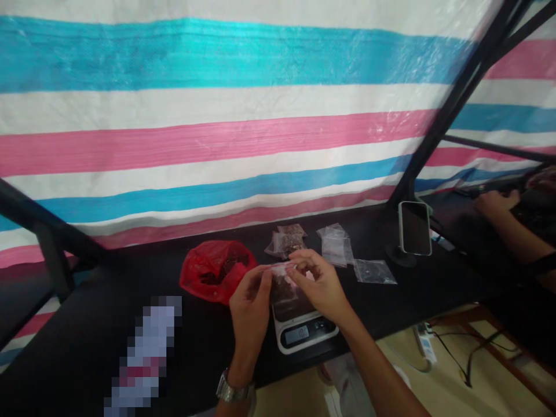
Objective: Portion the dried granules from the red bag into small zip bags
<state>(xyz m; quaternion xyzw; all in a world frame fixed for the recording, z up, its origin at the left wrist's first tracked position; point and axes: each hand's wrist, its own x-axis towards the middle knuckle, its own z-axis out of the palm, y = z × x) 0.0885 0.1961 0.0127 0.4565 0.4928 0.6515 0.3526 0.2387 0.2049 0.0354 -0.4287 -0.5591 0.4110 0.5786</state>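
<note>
Between my two hands a small clear zip bag with dark brown bits inside is held up by its top edge. My left hand pinches the bag's left corner, and my right hand pinches the top edge farther right. Behind and below the bag sits a white kitchen scale with a lit display. A red plastic bag, open at the top with dark contents, stands just left of my left hand. Beyond my fingers lie filled zip bags.
Flat clear bags lie behind my right hand, with another clear bag farther right. A phone stands on a holder. Another person's hand is at far right. A power strip is below the black table. One area at left is pixelated.
</note>
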